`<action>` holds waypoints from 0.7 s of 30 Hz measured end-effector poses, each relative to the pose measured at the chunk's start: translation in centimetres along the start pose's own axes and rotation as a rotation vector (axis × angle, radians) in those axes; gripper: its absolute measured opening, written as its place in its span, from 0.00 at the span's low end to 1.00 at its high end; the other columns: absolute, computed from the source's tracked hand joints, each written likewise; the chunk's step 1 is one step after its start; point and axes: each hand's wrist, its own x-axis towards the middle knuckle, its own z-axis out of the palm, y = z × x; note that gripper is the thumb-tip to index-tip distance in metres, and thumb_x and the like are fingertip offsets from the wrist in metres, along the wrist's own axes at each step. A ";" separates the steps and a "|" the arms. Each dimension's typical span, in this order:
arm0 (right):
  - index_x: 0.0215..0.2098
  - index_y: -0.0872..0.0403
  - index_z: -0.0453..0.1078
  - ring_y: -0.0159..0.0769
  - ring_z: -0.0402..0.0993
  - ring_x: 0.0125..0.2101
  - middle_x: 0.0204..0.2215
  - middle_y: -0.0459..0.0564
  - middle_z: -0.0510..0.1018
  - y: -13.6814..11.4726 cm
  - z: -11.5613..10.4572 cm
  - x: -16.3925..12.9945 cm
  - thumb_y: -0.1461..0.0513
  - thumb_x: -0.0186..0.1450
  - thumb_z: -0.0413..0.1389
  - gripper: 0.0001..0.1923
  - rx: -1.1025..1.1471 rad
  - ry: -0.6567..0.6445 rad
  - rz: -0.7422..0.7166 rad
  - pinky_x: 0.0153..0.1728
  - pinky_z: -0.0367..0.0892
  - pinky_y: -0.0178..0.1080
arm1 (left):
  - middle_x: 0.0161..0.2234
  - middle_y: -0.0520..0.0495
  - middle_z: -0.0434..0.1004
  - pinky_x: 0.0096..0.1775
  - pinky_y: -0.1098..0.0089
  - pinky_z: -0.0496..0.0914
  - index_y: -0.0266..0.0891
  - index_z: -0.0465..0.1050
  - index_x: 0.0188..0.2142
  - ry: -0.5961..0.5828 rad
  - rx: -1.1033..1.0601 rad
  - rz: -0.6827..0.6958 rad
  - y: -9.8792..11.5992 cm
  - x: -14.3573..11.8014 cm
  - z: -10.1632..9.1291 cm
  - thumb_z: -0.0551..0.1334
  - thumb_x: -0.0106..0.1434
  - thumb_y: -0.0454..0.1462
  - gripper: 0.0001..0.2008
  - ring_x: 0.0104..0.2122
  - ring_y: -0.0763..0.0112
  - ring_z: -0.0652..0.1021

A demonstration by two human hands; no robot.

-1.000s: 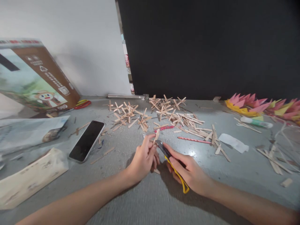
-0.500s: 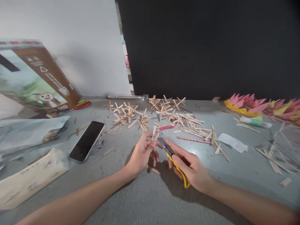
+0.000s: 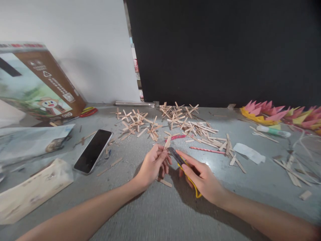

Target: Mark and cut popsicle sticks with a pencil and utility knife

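Two hands meet mid-table: a light, brittle craft stick (image 3: pixel 167 142) is pinched low by the left hand (image 3: pixel 153 164); a utility knife (image 3: pixel 184 167) is gripped by the right hand (image 3: pixel 200 177).

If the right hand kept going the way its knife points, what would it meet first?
The right hand aims its utility knife up-left at the wooden stick pinched in the left hand. That stick comes first; whether they already touch is unclear.
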 end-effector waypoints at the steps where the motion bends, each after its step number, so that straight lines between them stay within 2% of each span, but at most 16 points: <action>1: 0.78 0.46 0.59 0.29 0.65 0.22 0.34 0.47 0.79 0.0 0.0 0.0 0.48 0.79 0.51 0.32 0.006 0.001 -0.002 0.23 0.64 0.34 | 0.25 0.55 0.74 0.17 0.78 0.64 0.42 0.62 0.38 0.003 0.000 -0.002 0.0 0.0 0.0 0.61 0.72 0.58 0.23 0.16 0.77 0.73; 7: 0.78 0.45 0.59 0.28 0.66 0.22 0.34 0.47 0.80 -0.1 0.0 0.0 0.50 0.79 0.52 0.32 0.010 0.000 -0.007 0.23 0.64 0.33 | 0.23 0.60 0.60 0.18 0.78 0.60 0.43 0.57 0.32 0.012 -0.048 -0.027 0.0 -0.2 0.2 0.57 0.73 0.61 0.26 0.17 0.79 0.67; 11: 0.78 0.47 0.59 0.28 0.67 0.22 0.34 0.47 0.81 -0.2 0.0 0.0 0.50 0.79 0.51 0.32 -0.005 0.013 -0.009 0.23 0.66 0.33 | 0.20 0.63 0.56 0.18 0.78 0.53 0.44 0.55 0.34 -0.028 -0.089 -0.050 -0.1 -0.1 0.0 0.59 0.72 0.59 0.25 0.16 0.80 0.60; 13: 0.78 0.46 0.59 0.30 0.70 0.22 0.34 0.47 0.82 -0.3 -0.1 -0.1 0.50 0.79 0.51 0.31 -0.047 0.024 -0.029 0.24 0.70 0.34 | 0.21 0.63 0.54 0.19 0.78 0.51 0.44 0.57 0.36 -0.043 -0.138 -0.042 -0.2 0.0 -0.1 0.60 0.72 0.59 0.24 0.16 0.81 0.60; 15: 0.77 0.46 0.61 0.35 0.80 0.31 0.42 0.52 0.85 -0.5 -0.3 -0.2 0.52 0.79 0.52 0.30 -0.120 0.053 -0.095 0.33 0.79 0.38 | 0.23 0.63 0.54 0.20 0.78 0.51 0.43 0.60 0.40 -0.059 -0.177 -0.030 -0.4 0.1 -0.1 0.61 0.71 0.58 0.23 0.17 0.81 0.61; 16: 0.76 0.45 0.63 0.40 0.84 0.41 0.49 0.54 0.85 -0.6 -0.4 -0.3 0.53 0.79 0.53 0.29 -0.161 0.068 -0.147 0.42 0.81 0.43 | 0.23 0.63 0.55 0.20 0.78 0.51 0.42 0.61 0.42 -0.070 -0.180 -0.018 -0.5 0.1 -0.1 0.61 0.71 0.58 0.23 0.17 0.81 0.61; 17: 0.76 0.45 0.63 0.44 0.83 0.51 0.57 0.55 0.83 -0.8 -0.4 -0.3 0.55 0.79 0.53 0.28 -0.200 0.078 -0.202 0.53 0.80 0.47 | 0.24 0.63 0.55 0.21 0.78 0.51 0.42 0.61 0.44 -0.080 -0.170 0.000 -0.6 0.1 0.0 0.61 0.71 0.58 0.23 0.17 0.81 0.61; 19: 0.76 0.44 0.62 0.48 0.72 0.67 0.68 0.53 0.74 -1.0 -0.4 -0.4 0.58 0.79 0.52 0.28 -0.263 0.081 -0.293 0.67 0.69 0.52 | 0.23 0.64 0.56 0.21 0.78 0.52 0.42 0.60 0.47 -0.093 -0.127 0.030 -0.7 0.0 0.0 0.61 0.72 0.57 0.22 0.17 0.81 0.60; 21: 0.77 0.43 0.60 0.46 0.69 0.69 0.71 0.51 0.72 -1.1 -0.3 -0.5 0.60 0.79 0.51 0.29 -0.315 0.086 -0.324 0.69 0.66 0.51 | 0.23 0.65 0.57 0.21 0.78 0.52 0.44 0.58 0.47 -0.089 -0.099 0.027 -0.7 -0.1 0.1 0.60 0.73 0.57 0.22 0.17 0.81 0.61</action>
